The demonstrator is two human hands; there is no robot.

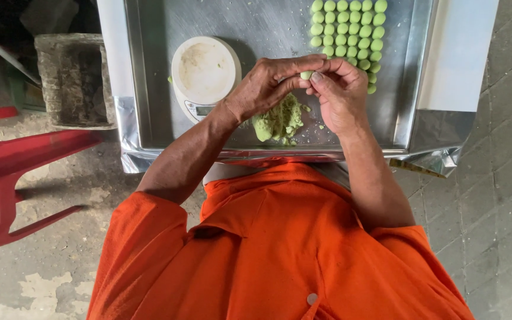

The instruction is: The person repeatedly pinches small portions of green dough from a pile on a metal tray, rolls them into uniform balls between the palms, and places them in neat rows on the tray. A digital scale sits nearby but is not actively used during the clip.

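My left hand (265, 86) and my right hand (342, 95) meet above a steel tray (149, 71), pinching one small green dough ball (306, 75) between their fingertips. Under the hands lies a crumbly lump of green dough (280, 121) on the tray. Several finished green balls (348, 29) sit in neat rows at the tray's far right. A round white kitchen scale (202, 71) with a floury top stands on the tray left of my left hand.
A red plastic chair (7, 178) stands at the left on the concrete floor. A grey concrete block (72, 80) sits beside the tray's left edge. Foil (440, 160) wraps the surface under the tray. My orange shirt (268, 249) fills the lower view.
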